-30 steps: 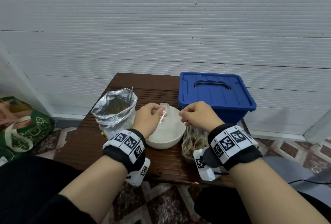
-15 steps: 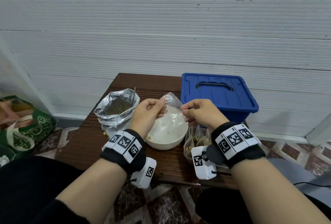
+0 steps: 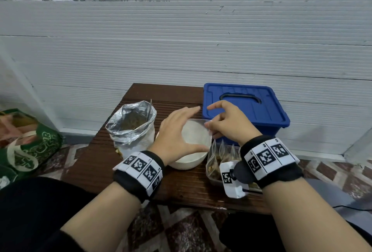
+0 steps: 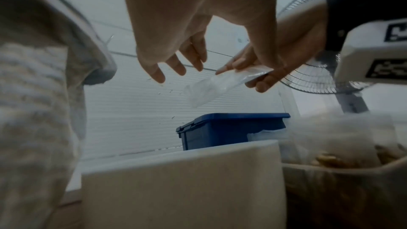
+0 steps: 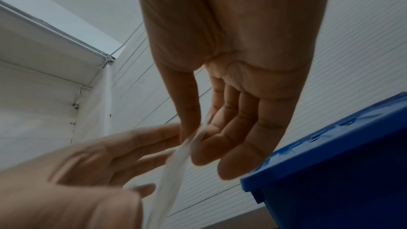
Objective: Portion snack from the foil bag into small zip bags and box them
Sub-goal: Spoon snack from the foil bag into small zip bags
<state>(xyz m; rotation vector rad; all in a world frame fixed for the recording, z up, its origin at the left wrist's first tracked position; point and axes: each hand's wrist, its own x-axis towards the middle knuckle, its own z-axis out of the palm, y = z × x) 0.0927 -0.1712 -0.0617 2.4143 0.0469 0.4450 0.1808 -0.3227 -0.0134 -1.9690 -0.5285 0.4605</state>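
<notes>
A small clear zip bag (image 3: 196,131) hangs over the white bowl (image 3: 189,161). My right hand (image 3: 209,125) pinches the bag's right edge between thumb and fingers (image 5: 198,152). In the right wrist view the bag (image 5: 174,166) trails down from that pinch. My left hand (image 3: 200,129) is spread wide over the bowl, and in the left wrist view its fingers (image 4: 158,74) stand apart from the bag (image 4: 207,88). The open foil bag (image 3: 132,125) of brown snack stands left of the bowl. The blue box (image 3: 245,108) at the back right has its lid on.
A clear tub (image 3: 216,179) with several filled zip bags sits right of the bowl, under my right wrist. All of this rests on a small dark wooden table (image 3: 94,163) against a white wall. A green bag (image 3: 28,145) lies on the floor, left. A fan (image 4: 319,77) stands to the right.
My left hand has let go of the zip bag and spread open over the bowl. My right hand still pinches the bag, which has moved to the right.
</notes>
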